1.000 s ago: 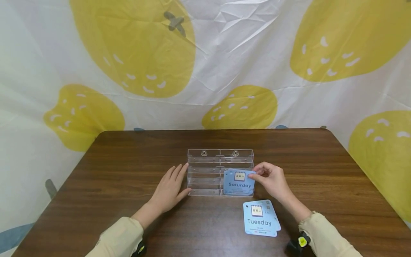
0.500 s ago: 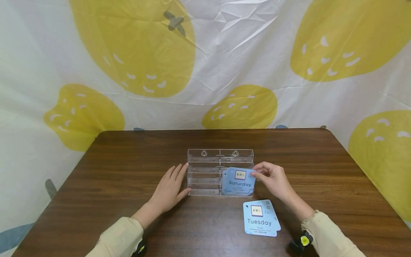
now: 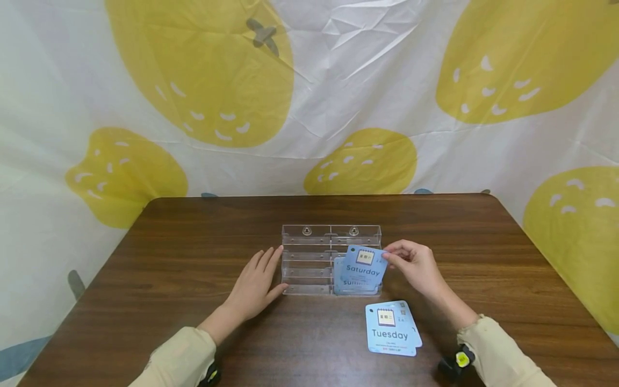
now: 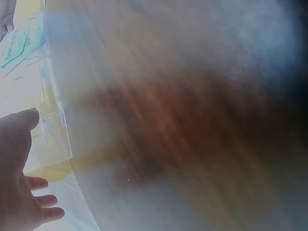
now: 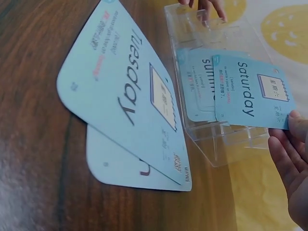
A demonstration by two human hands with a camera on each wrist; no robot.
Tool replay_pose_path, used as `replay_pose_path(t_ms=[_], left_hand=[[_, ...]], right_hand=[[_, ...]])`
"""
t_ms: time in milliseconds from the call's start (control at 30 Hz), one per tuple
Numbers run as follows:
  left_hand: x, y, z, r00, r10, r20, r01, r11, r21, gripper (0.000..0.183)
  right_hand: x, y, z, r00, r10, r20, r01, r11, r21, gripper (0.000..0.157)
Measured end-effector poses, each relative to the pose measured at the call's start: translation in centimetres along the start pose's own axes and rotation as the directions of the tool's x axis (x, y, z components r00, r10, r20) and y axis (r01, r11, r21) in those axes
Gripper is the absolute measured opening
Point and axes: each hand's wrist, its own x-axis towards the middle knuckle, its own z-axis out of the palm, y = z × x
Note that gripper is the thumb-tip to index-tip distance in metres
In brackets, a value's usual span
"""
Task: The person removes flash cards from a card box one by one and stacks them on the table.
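The right hand [image 3: 413, 264] pinches the upper right corner of a blue Saturday flashcard [image 3: 364, 270] between thumb and fingers. That card stands tilted in front of a clear tiered card holder [image 3: 307, 273]. Behind it, another blue card, whose word starts with "summ" [image 5: 196, 89], sits in the holder's lower right pocket, partly covered. Fingers spread, the left hand [image 3: 254, 282] rests at the holder's left side, its thumb and fingertips at the edge. In the left wrist view the left hand [image 4: 19, 163] lies alongside the clear plastic.
A Tuesday card [image 3: 389, 344] lies on the brown wooden table [image 3: 193, 231] in front of the holder, overlapping a second card [image 5: 118, 166] beneath. A white curtain [image 3: 367, 102] with yellow fruit prints hangs behind the table.
The Saturday card has risen and tilted in the right hand, uncovering more of the card behind it. The right hand has shifted slightly up and right. The left hand has stayed put.
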Motion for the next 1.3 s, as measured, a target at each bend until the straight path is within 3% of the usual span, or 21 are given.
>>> replay_pose_path(t_ms=[167, 533, 867, 1300], left_hand=[[0.0, 0.1, 0.0, 1.000, 0.000, -0.001, 0.000, 1.000, -0.005, 0.078], [0.1, 0.1, -0.2, 1.000, 0.007, -0.002, -0.007, 1.000, 0.000, 0.078], [0.0, 0.0, -0.1, 1.000, 0.008, 0.010, -0.008, 1.000, 0.006, 0.078], [0.0, 0.0, 0.0, 1.000, -0.009, 0.025, 0.009, 1.000, -0.001, 0.079]], right_hand=[[0.3, 0.8, -0.4, 1.000, 0.015, -0.004, -0.015, 0.999, 0.034, 0.007], [0.3, -3.4, -1.4, 1.000, 0.022, -0.010, -0.021, 0.998, 0.060, 0.006], [-0.5, -1.5, -1.9, 0.999, 0.032, 0.019, -0.033, 0.999, 0.042, 0.009], [-2.0, -1.6, -2.1, 0.990, 0.125, 0.066, -0.131, 0.988, 0.087, 0.014]])
